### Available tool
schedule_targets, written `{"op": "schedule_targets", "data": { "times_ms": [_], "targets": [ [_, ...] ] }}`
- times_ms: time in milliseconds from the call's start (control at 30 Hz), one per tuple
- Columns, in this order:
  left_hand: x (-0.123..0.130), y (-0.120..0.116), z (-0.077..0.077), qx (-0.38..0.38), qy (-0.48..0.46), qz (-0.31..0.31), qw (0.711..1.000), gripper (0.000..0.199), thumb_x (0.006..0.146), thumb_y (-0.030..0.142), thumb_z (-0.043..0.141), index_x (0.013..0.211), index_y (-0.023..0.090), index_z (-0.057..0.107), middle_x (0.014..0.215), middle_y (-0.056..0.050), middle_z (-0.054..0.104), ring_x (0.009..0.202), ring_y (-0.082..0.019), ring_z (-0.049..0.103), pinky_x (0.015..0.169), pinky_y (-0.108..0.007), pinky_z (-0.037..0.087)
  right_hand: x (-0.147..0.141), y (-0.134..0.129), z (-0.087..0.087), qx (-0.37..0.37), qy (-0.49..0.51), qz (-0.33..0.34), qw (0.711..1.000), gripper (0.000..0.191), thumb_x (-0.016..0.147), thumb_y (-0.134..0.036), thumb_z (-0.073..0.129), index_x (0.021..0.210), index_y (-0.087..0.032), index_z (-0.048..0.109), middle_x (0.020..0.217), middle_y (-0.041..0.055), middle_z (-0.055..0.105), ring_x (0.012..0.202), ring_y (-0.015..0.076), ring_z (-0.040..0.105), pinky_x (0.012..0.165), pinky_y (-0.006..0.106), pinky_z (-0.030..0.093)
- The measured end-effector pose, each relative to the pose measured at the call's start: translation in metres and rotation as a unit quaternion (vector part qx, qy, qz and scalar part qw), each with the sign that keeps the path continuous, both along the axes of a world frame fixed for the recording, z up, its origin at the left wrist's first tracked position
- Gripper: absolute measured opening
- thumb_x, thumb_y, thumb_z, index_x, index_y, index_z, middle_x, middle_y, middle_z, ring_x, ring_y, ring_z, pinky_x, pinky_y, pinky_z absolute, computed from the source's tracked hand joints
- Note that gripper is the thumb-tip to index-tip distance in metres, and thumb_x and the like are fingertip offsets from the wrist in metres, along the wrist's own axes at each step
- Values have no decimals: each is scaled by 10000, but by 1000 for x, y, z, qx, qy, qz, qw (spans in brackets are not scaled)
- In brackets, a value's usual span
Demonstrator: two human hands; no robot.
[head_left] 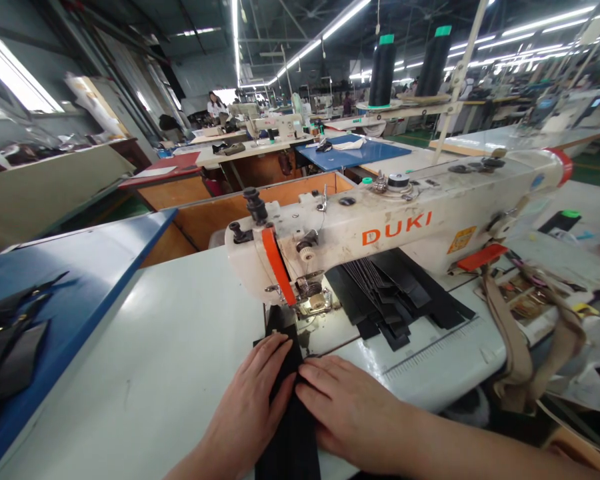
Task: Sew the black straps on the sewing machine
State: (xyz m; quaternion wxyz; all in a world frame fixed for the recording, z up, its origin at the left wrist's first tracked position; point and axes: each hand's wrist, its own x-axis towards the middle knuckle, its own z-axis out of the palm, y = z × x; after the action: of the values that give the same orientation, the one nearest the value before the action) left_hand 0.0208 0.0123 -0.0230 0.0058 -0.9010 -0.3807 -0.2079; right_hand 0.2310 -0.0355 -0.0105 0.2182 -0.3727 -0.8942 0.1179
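A long black strip [287,440], of leather or a similar material, runs from the table's front edge up to the needle area of a white sewing machine [400,227]. My left hand [250,400] presses on the strip's left side, fingertips near the presser foot [316,303] and thumb bent toward them. From the right, my right hand [350,407] grips the strip's edge with its fingers together; its thumb is hidden. The strip's far end lies beside the foot. Under the machine arm, a fanned stack of black pieces [385,287] rests to the right.
At left, a blue table [80,287] carries black straps [15,347]. Thread cones [383,73] stand above the machine. Right of the stack are a compartment tray [525,300] and a hanging tan strap [507,353]. Farther back are other sewing stations and a person [215,105].
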Motion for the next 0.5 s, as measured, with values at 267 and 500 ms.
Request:
{"op": "schedule_targets", "data": {
  "times_ms": [267, 500],
  "targets": [
    [2, -1, 3, -25, 18, 3, 1000, 383, 962, 336, 426, 1298, 195, 544, 1318, -108, 573, 1219, -279, 544, 1018, -437, 483, 5, 11, 10, -16, 1, -15, 1000, 331, 861, -246, 593, 1157, -99, 572, 1260, 134, 565, 1195, 250, 469, 1099, 370, 305],
    [4, -2, 4, -19, 32, 5, 999, 395, 970, 351, 401, 1282, 178, 572, 1324, -121, 568, 1220, -290, 543, 1025, -442, 477, 1, 53, 15, 25, -70, -51, 996, 146, 850, -95, 535, 981, -109, 597, 922, 95, 595, 905, 234, 531, 877, 365, 441]
  ]
}}
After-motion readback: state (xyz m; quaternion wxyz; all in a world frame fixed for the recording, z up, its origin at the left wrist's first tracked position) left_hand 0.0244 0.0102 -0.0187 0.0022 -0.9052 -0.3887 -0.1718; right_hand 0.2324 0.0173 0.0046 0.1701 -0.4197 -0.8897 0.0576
